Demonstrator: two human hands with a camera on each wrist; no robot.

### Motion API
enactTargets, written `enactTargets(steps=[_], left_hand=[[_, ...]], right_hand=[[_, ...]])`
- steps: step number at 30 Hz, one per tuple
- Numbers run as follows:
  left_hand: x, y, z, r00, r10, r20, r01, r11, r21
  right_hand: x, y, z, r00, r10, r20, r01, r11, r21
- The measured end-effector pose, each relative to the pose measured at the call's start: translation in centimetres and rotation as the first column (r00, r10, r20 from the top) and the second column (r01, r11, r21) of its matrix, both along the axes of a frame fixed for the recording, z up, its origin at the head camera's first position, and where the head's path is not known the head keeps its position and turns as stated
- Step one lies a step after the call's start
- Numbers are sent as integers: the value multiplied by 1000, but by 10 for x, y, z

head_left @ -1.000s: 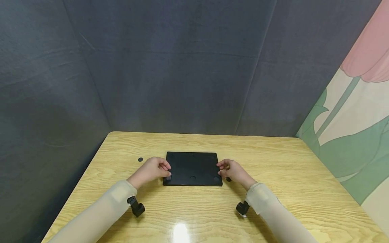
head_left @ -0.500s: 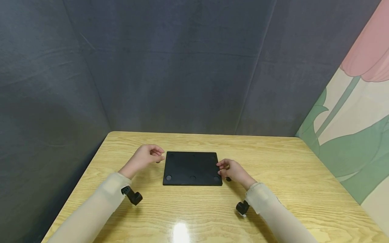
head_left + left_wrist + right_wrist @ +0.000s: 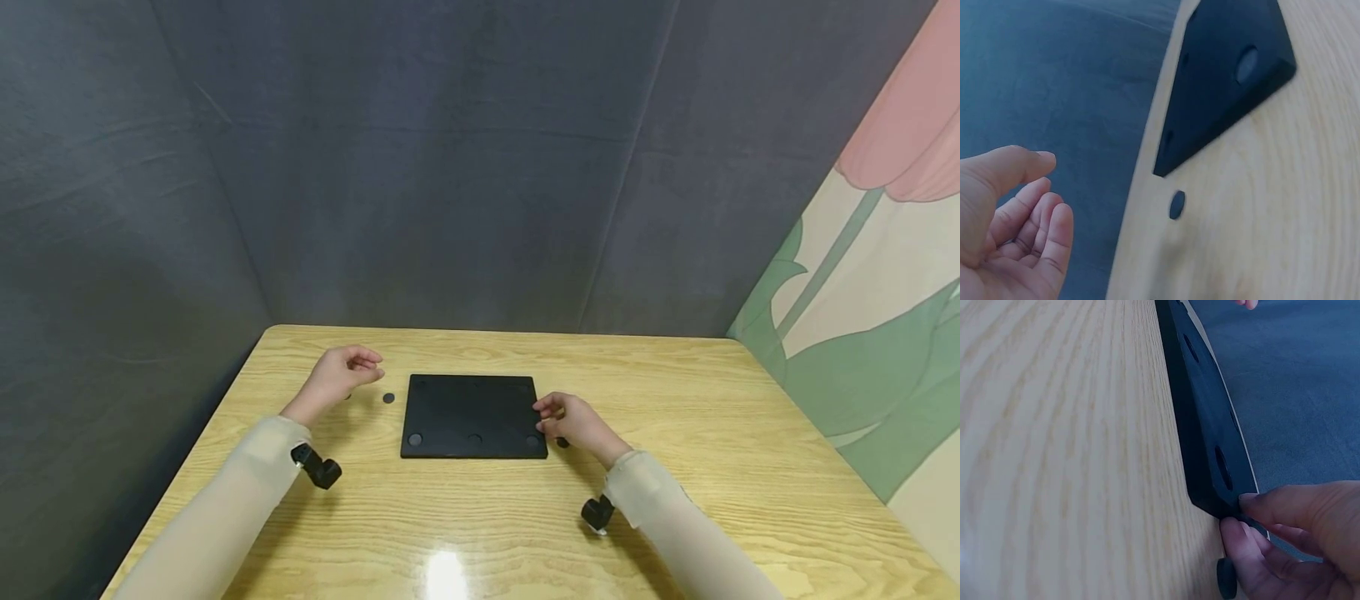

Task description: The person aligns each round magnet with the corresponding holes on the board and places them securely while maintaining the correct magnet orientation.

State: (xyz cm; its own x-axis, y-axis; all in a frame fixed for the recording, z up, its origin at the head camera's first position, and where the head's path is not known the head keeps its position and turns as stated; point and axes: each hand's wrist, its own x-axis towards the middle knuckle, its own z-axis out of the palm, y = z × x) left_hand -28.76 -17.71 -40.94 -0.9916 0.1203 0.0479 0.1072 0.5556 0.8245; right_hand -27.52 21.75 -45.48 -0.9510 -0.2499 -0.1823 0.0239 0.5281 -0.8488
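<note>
A black panel is laid flat near the middle of the wood-grained counter, its long sides set roughly along the far edge. Three round marks are shown along its near side, the leftmost paler than the others; whether these are hollows or inset pieces cannot be told.

The panel's right edge is pinched by the right hand: in the right wrist view its border is met by the thumb and a bent fingertip, close to the near corner. A small dark disc is seen just beside these fingers, apart from the panel.

The left hand is held raised over the counter to the left of the panel, well apart from it. Its grip is spread, a gap being left between the thumb and the loosely bent fingers. A second disc is placed between this hand and the panel, nearer the panel. A dark piece beside the left wrist is mostly hidden.

Both forearms are covered by pale sleeves, with a small black device worn at each wrist. The counter is backed by a dark curtain and flanked on the right by a tulip-patterned surface.
</note>
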Motion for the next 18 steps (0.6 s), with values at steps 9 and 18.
enactTargets(steps=[9,18], left_hand=[[-6,1,-19,1000,-13,-7,12,1000,-4],[-8,6,-29,997,-62,45,62,998,-5]], right_hand=[[-1,0,0,1000,-10,4,10,1000,20],[-1,1,-1,1000,-12,13,12,1000,11]])
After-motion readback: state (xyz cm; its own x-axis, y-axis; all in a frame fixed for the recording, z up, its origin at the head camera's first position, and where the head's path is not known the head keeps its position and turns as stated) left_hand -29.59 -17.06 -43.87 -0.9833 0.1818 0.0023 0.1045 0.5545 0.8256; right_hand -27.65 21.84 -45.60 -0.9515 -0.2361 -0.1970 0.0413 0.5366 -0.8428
